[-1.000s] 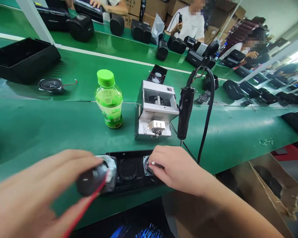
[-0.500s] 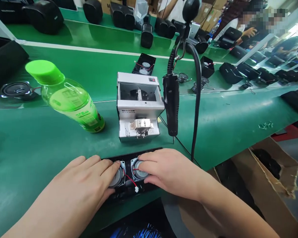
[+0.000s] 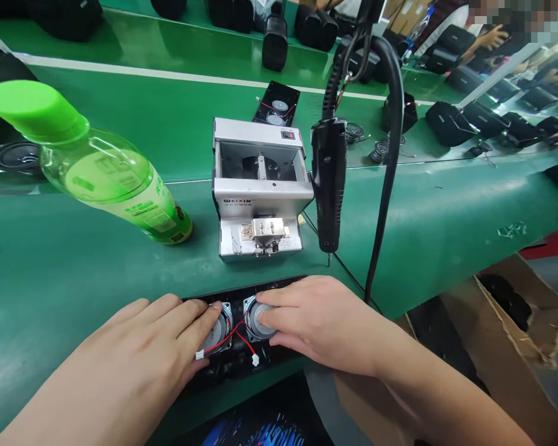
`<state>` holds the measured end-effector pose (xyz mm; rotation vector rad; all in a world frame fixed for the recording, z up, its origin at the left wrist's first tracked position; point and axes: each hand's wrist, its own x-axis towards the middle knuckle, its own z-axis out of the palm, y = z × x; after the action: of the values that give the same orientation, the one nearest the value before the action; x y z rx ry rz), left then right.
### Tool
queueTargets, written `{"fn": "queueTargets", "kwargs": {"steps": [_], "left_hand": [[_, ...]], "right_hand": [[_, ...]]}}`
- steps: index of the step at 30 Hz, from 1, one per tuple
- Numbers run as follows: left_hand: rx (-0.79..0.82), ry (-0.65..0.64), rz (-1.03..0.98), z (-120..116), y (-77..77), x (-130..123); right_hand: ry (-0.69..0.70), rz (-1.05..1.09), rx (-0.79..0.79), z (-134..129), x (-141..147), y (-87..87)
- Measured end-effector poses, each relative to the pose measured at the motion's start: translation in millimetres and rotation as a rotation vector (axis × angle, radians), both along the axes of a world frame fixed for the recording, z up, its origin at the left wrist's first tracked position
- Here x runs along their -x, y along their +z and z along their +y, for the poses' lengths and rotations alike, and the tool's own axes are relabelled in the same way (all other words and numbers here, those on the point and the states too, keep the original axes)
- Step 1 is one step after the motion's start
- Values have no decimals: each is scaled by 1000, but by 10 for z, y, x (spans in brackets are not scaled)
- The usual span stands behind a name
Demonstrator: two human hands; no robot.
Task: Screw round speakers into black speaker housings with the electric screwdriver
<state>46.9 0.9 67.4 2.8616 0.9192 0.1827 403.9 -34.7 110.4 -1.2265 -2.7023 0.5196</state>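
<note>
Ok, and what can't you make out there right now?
All in the head view:
Left speaker, outer side: covered by the left hand.
Right speaker, outer side: covered by the right hand.
Far loose speaker, right part: behind the bottle.
Silver machine, line under its name: too small.
Black cable, upper end: cut off by top edge.

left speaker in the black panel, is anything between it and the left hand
Nothing visible is: the left hand has fingers on the left speaker. A red wire crosses the speaker below the fingertips, not visibly between them and it.
</note>
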Motion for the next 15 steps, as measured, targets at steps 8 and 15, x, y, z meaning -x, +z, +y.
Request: {"fn": "queueTargets", "kwargs": {"steps": [8, 15], "left_hand": [[-138, -113, -15, 127, 42, -115], [-4, -29, 51, 172, -77, -35]], "right_hand": [[18, -30, -104, -12, 24, 11], [-622, 430, -624, 159, -70, 17]]}}
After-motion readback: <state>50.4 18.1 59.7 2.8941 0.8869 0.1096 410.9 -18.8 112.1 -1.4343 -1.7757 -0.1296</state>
